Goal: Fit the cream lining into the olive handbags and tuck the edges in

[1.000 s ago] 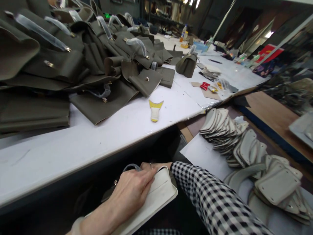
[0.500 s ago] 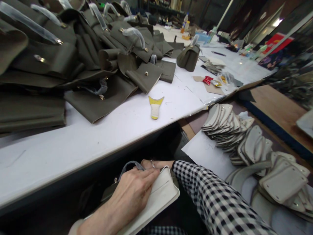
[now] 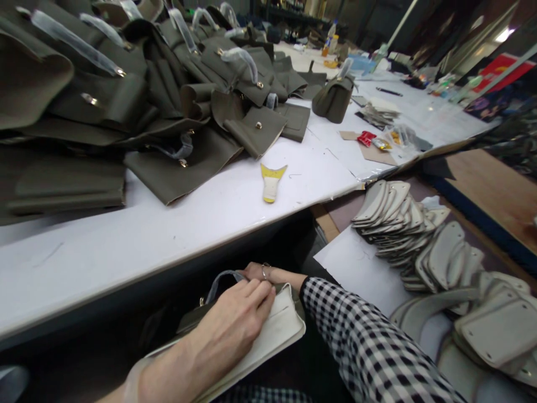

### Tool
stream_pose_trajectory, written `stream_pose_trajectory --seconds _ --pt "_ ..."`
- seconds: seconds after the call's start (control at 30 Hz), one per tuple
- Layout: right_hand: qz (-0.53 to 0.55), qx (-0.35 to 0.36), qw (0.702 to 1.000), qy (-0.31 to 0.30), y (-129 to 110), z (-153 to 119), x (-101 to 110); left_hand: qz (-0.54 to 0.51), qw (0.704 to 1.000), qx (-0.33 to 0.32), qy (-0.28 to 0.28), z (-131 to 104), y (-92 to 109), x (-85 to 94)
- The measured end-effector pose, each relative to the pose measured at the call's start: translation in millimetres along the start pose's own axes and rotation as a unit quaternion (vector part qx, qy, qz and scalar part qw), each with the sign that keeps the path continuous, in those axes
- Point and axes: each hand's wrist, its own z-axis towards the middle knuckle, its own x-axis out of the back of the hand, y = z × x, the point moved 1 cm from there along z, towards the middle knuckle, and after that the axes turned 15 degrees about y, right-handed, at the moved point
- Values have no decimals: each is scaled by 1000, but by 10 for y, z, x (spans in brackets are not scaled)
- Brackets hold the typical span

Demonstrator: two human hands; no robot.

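Below the table edge, a handbag lies across my lap with its off-white lining side (image 3: 279, 324) facing me and a dark olive outer side beyond. A plastic-wrapped handle (image 3: 216, 282) arches up at its far side. My left hand (image 3: 239, 310) is closed over the bag's upper edge, fingers bent and pressed together near the right corner. Just behind it, my right hand (image 3: 257, 271) grips the far side of the bag by the handle's end; its fingertips are partly hidden by my left hand and the bag.
Olive handbags (image 3: 184, 162) are heaped on the white table (image 3: 210, 224). A yellow-and-white forked piece (image 3: 272, 182) lies near its edge. On the right, stacks of pale, curved bag pieces (image 3: 386, 207) rest on white paper (image 3: 356, 268). Red and yellow packets (image 3: 366, 138) lie farther back.
The view has shifted slightly, so the table items appear farther right. My left hand's fingers are more bent on the bag's edge, and more of my right hand and wrist shows.
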Motion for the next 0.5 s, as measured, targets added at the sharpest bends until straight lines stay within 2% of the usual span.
stream_pose_trajectory --seconds 0.13,0.2,0.27,0.4,0.5 --pt "-11 -35 999 -6 -72 -119 355 39 999 -4 17 -7 76 67" --pt "-7 -25 1000 11 -209 -246 533 40 999 -8 22 -14 114 118" --pt "-7 -5 1000 27 -397 -395 625 30 999 -5 28 -31 136 146" --pt "-48 38 997 43 -707 -653 510 -10 996 26 81 -121 141 125" --pt "-108 62 991 49 -782 -749 349 -68 988 57 128 -255 141 137"
